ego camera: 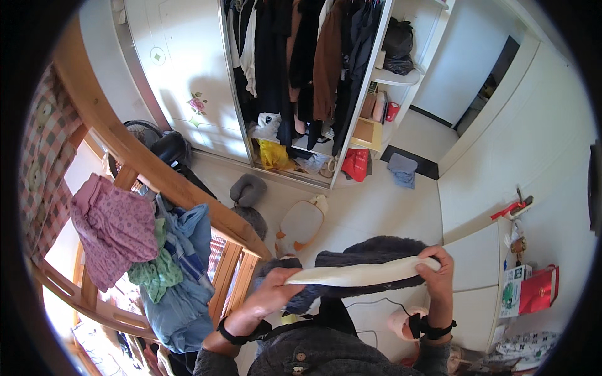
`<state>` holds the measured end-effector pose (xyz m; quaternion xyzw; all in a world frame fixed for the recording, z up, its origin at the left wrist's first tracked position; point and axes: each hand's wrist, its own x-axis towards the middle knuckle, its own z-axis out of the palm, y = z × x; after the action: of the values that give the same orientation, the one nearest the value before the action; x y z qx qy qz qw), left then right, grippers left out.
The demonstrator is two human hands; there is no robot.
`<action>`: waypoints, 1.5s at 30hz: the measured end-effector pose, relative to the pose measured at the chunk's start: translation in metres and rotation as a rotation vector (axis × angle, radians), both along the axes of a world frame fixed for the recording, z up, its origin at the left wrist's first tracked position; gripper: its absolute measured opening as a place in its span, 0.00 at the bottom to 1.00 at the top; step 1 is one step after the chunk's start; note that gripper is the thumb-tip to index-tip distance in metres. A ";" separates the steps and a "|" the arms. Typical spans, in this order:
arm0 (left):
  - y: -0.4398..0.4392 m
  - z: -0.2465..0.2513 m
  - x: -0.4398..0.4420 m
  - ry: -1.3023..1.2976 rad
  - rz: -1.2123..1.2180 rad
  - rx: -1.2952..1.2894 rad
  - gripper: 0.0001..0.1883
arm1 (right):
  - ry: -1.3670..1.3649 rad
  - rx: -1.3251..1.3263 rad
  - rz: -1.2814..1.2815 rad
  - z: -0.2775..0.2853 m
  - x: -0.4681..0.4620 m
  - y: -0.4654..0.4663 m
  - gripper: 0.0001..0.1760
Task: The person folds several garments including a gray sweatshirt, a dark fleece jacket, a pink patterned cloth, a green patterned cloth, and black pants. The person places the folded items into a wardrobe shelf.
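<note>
A dark grey fluffy fabric item [371,251] with a cream band [357,275] is held up in front of my body. My left hand [277,287] grips the band's left end, with grey plush bunched just beyond the fingers. At the opposite end, my right hand [435,270] pinches the band between thumb and fingers. The band lies stretched nearly level between both hands. What the whole item is, I cannot tell. Black straps circle both of my wrists.
To the left, a wooden bunk bed rail [197,207] carries pink pants [117,225] and blue clothes [178,301]. An open wardrobe [301,94] stands ahead. On the floor lie a grey neck pillow [248,190], an oval mat [302,221] and folded grey cloth [402,170]. A white cabinet [470,268] stands right.
</note>
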<state>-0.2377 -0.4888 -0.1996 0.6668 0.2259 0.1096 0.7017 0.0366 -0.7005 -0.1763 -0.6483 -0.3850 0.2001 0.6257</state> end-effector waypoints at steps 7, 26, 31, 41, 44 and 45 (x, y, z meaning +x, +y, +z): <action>0.033 0.012 0.040 -0.091 0.507 -0.290 0.14 | -0.187 -0.417 0.572 -0.019 0.061 0.072 0.21; 0.046 -0.014 0.140 -0.204 0.751 -0.402 0.17 | -0.029 -0.412 0.803 -0.051 0.166 0.127 0.19; 0.058 -0.018 0.159 -0.222 0.790 -0.399 0.15 | 0.008 -0.403 0.740 -0.054 0.177 0.124 0.20; 0.081 -0.013 0.196 -0.089 0.461 0.071 0.38 | -0.007 -0.240 0.899 -0.059 0.171 0.200 0.16; 0.090 -0.025 0.202 0.114 0.214 0.315 0.50 | -0.044 -0.096 1.102 -0.064 0.151 0.239 0.15; 0.092 -0.033 0.203 0.140 0.135 0.313 0.52 | 0.025 -0.158 1.220 -0.066 0.146 0.252 0.16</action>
<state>-0.0346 -0.3965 -0.2329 0.7571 0.2987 0.1438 0.5630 0.1821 -0.4489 -0.2420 -0.3530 -0.6633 0.5575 0.3529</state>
